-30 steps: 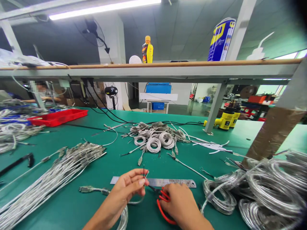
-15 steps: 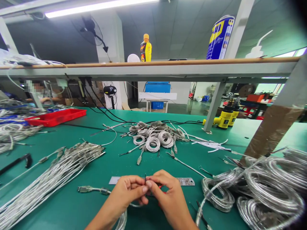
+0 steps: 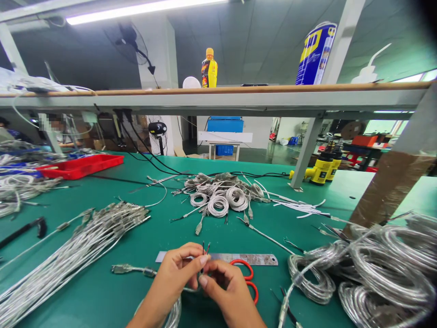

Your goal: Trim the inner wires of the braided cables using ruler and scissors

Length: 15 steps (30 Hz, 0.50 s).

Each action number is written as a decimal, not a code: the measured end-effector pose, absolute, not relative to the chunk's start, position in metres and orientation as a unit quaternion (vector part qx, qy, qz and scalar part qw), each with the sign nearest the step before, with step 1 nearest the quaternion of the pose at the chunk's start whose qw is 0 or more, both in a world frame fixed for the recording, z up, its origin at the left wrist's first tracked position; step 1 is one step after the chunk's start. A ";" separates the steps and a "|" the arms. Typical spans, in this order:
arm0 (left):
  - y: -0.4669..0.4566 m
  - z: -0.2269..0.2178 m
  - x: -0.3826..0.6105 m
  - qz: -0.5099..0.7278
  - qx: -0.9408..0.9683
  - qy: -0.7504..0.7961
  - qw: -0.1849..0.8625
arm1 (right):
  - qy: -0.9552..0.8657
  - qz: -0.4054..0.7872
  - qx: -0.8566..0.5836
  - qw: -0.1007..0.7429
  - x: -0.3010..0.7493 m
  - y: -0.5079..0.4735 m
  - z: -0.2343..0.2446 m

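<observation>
Between my two hands is the stripped end of a clear-jacketed USB cable (image 3: 174, 314), its thin dark and red wires pointing up. My left hand (image 3: 182, 271) pinches these wires between thumb and fingers. Just below and to the right, my right hand (image 3: 223, 282) is closed at the same cable end; the exact grip is hidden by its fingers. The cable's USB plug (image 3: 121, 269) lies left of my left hand. A steel ruler (image 3: 249, 259) rests behind my hands, and red-handled scissors (image 3: 254, 291) lie beside my right hand, partly covered by it.
Coiled clear cables (image 3: 385, 264) are heaped at the right. A bundle of straight cables (image 3: 85, 241) lies left, and a pile of small coils (image 3: 218, 196) sits mid-table. A red tray (image 3: 82, 167), yellow heat guns (image 3: 322, 168) and a shelf post (image 3: 305, 152) stand farther back.
My right hand has moved down and slightly left along the cable end, uncovering the scissors' red handles. More of the wires now shows above my left fingertips.
</observation>
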<state>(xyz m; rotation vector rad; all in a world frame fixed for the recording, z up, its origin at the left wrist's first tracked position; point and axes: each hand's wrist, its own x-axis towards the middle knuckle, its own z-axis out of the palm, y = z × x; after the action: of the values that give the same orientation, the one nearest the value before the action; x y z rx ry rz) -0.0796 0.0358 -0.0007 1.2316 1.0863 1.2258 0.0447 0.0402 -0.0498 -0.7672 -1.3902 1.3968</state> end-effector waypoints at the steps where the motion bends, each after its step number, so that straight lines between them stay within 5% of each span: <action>1: 0.036 -0.001 -0.079 0.511 0.516 0.455 0.515 | -0.565 0.584 -0.312 0.493 0.043 0.039 -0.050; 15: 0.031 -0.002 -0.076 0.551 0.436 0.424 0.571 | -0.541 0.616 -0.278 0.501 0.030 0.032 -0.046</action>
<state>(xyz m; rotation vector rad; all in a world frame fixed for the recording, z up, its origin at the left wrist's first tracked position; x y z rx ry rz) -0.0755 0.0306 -0.0018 1.0224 0.9950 1.2932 0.0303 0.0325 -0.0463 -0.6728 -1.3064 1.4882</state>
